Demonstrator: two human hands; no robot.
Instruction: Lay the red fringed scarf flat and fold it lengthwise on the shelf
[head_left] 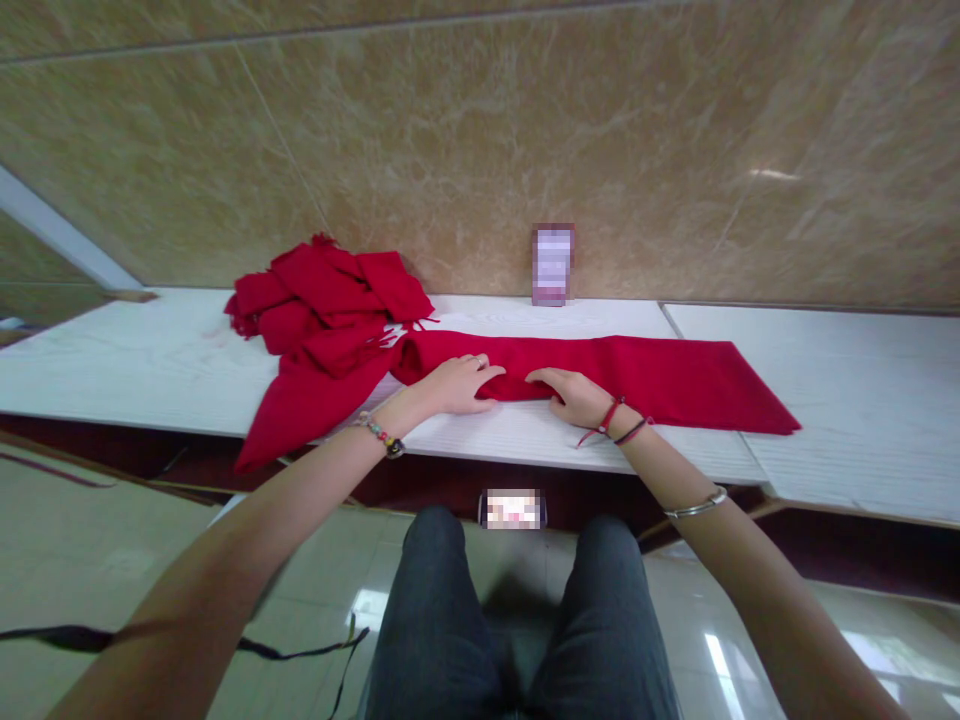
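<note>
A red scarf, folded into a long band, lies across the white tabletop with a slanted right end. My left hand is at its near edge, left of the middle, fingers bent over the fabric. Close by on the right, my right hand holds the same near edge, with its fingers reaching onto the fabric. A short stretch of cloth lies between the two hands. Beyond my left forearm is a crumpled heap of red fabric with fringed edges, part of which drapes over the table's front edge.
A phone with a blurred screen leans upright against the marbled tile wall. Another phone shows below the table's front edge, above my knees. The white table has seams between its boards. A dark strap hangs at lower left.
</note>
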